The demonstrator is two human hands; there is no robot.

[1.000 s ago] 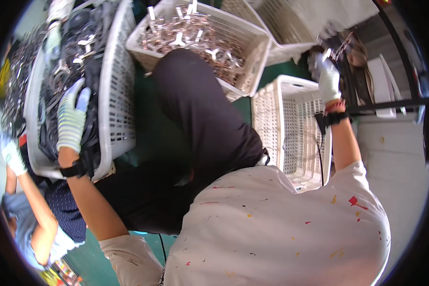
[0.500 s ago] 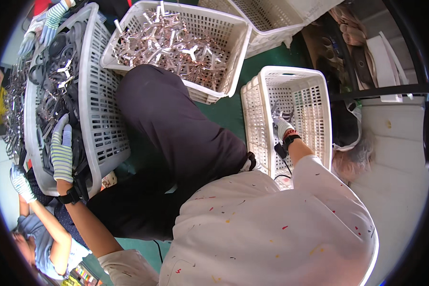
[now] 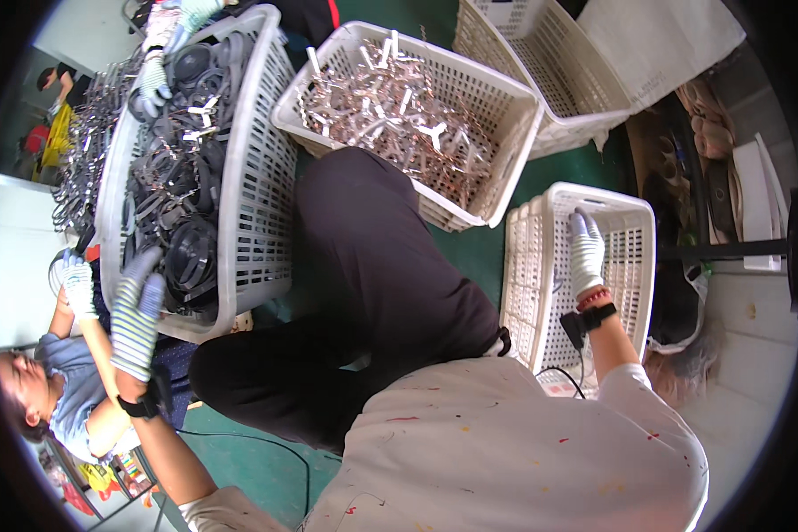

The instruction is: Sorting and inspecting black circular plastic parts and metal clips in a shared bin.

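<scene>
My left hand (image 3: 138, 315), in a striped white-green glove, is raised with fingers stretched out by the near end of the left white basket (image 3: 262, 208). No object shows in it. That basket holds black ring-shaped parts (image 3: 191, 257) and some metal pieces. My right hand (image 3: 587, 253), gloved too, is over the right white basket (image 3: 643, 213), its fingers extended and nothing visible in them. Most of that basket's floor is hidden by the hand and the angle.
A middle basket (image 3: 519, 191) holds coppery metal pieces with white Y-shaped parts (image 3: 433, 135). Beyond it stands another white basket (image 3: 585, 111). Another person's gloved hands (image 3: 158, 75) reach into the left basket's far end; a second person's gloved hand (image 3: 78, 282) is at the left. Metal pieces (image 3: 89, 160) hang beside the basket.
My left hand has come out of the left basket toward me. My right hand has risen from inside the right basket, away from a greyish thing there. The whole view has shifted.
</scene>
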